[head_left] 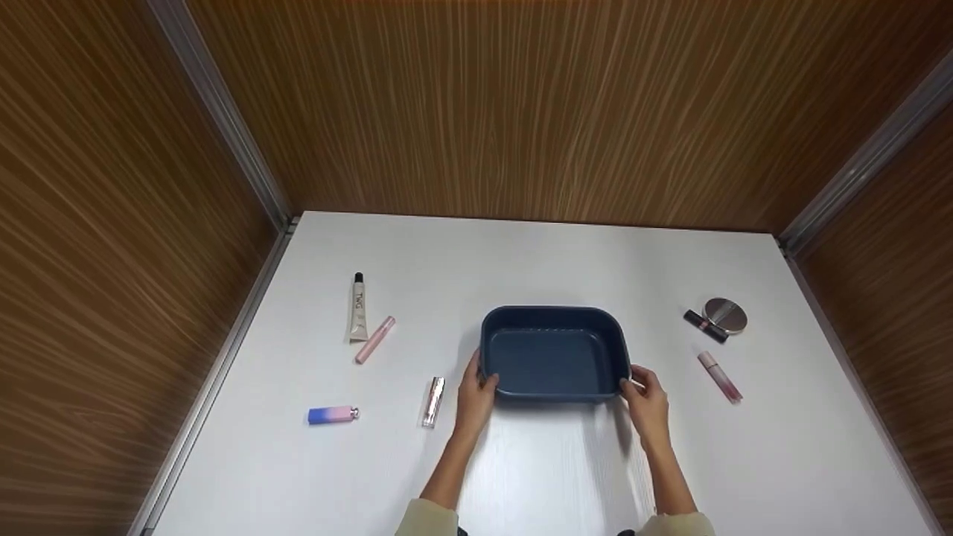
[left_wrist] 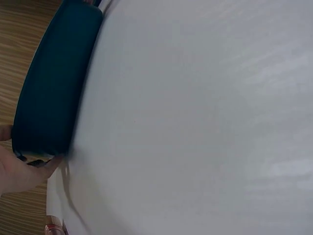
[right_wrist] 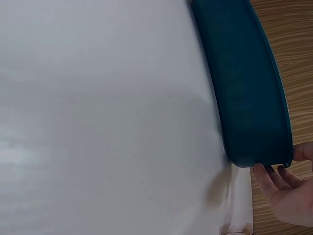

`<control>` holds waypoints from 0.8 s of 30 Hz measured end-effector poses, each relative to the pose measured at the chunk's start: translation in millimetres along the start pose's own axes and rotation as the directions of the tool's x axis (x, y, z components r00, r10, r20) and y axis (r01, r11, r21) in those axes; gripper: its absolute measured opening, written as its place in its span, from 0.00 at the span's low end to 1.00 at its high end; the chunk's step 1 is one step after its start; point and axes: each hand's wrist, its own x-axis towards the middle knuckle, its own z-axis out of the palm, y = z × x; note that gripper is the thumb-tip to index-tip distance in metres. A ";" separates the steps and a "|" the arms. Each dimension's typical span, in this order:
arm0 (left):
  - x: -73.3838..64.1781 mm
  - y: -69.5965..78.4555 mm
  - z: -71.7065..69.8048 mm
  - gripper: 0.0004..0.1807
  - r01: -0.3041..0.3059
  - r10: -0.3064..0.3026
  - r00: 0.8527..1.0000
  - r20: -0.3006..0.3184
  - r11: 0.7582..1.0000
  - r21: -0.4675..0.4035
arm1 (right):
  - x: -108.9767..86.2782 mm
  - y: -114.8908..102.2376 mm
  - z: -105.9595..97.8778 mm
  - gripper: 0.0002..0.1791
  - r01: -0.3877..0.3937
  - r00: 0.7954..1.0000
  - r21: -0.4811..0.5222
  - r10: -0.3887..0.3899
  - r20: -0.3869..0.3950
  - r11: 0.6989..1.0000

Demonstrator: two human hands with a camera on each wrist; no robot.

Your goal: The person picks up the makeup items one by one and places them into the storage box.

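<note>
A dark blue rectangular bin (head_left: 551, 361) with rounded corners is held level over the middle of the white table, its inside bare. My left hand (head_left: 475, 398) grips its near left corner, thumb on the rim and fingers along the outer wall. At the near right corner my right hand (head_left: 648, 402) pinches the rim in the same way. In the left wrist view the fingers of the left hand (left_wrist: 24, 171) reach under the bin's end (left_wrist: 54, 88). The right wrist view has the right hand (right_wrist: 291, 198) with thumb at the rim, fingertips at the bin's lower edge (right_wrist: 249, 98).
Left of the bin lie a cream tube (head_left: 358, 309), a slim pink tube (head_left: 375, 340), a blue-pink lipstick (head_left: 331, 415) and a silver lipstick (head_left: 433, 402). On the right are a round compact (head_left: 726, 316), a dark lipstick (head_left: 705, 326) and a pink lip gloss (head_left: 720, 377). Wood-grain panels (head_left: 491, 112) enclose the table.
</note>
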 end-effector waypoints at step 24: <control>13.2 -6.6 7.0 0.40 -0.361 0.297 0.931 0.211 0.674 0.645 | -0.8 -0.4 0.5 0.20 -0.008 1.000 -0.014 0.009 0.014 1.000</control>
